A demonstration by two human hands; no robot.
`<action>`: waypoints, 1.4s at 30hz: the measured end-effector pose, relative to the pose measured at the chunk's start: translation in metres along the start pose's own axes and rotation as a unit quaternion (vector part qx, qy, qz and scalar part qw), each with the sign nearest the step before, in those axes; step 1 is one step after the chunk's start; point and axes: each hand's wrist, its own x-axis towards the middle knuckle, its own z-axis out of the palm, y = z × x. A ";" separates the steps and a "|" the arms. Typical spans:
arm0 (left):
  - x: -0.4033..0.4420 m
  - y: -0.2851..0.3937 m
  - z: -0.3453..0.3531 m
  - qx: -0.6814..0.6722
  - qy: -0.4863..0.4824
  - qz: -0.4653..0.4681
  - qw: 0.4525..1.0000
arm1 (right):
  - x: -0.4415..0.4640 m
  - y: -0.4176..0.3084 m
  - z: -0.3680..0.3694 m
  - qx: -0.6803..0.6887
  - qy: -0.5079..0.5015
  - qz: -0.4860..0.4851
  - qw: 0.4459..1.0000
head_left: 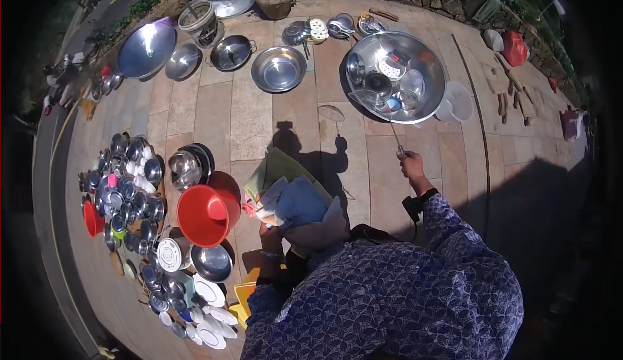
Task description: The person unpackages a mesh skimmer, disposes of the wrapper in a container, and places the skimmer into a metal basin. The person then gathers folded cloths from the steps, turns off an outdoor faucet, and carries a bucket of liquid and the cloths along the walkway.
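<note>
My right hand (pixel 410 167) is closed around the handle of a long-handled skimmer (pixel 395 133). Its round, see-through head overlaps the near rim of a large steel basin (pixel 428 104); I cannot tell whether they touch. Inside that basin lie a white perforated piece (pixel 391 68), a dark round lid or pan (pixel 377 84) and several clear and steel bowls. Low at the left of my body, my left hand (pixel 270 239) grips a bundle of folded cloths (pixel 302 202), green, blue and pale pink. The bundle hides part of its fingers.
A red bucket (pixel 195 214) stands left of the cloths, beside many steel bowls and cups (pixel 126 198). White plates (pixel 211 292) lie near a yellow container (pixel 243 293). Farther off sit a steel basin (pixel 279 69), a two-handled pan (pixel 231 53) and a clear plastic tub (pixel 456 102).
</note>
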 end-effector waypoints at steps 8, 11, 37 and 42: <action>0.132 0.097 0.038 0.060 -0.039 -0.006 0.997 | 0.114 -0.113 0.044 0.053 0.024 0.014 0.998; 0.170 0.111 0.049 0.050 -0.006 -0.024 0.998 | 0.157 -0.145 0.060 0.098 0.027 0.024 0.995; 0.482 0.140 0.359 0.098 0.054 -0.161 0.981 | 0.690 -0.293 0.119 0.261 -0.152 0.151 0.941; 0.515 0.127 0.370 0.173 0.033 -0.169 0.970 | 0.785 -0.279 0.149 0.071 -0.088 0.064 0.992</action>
